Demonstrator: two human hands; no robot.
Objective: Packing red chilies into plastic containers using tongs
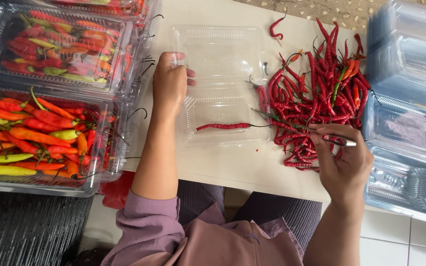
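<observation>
Mauve sleeves pushed up past the elbows, dark ribbed trousers, bare forearms.

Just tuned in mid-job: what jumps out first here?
The pile of red chilies on the table's right side, where the right hand is picking. The left hand holds the open clear container with a single chili inside; filled chili boxes sit far left.

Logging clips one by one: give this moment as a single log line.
left hand: resting on open clear tray | right hand: pinching chilli stem at red chilli pile | tray: one red chilli
</observation>
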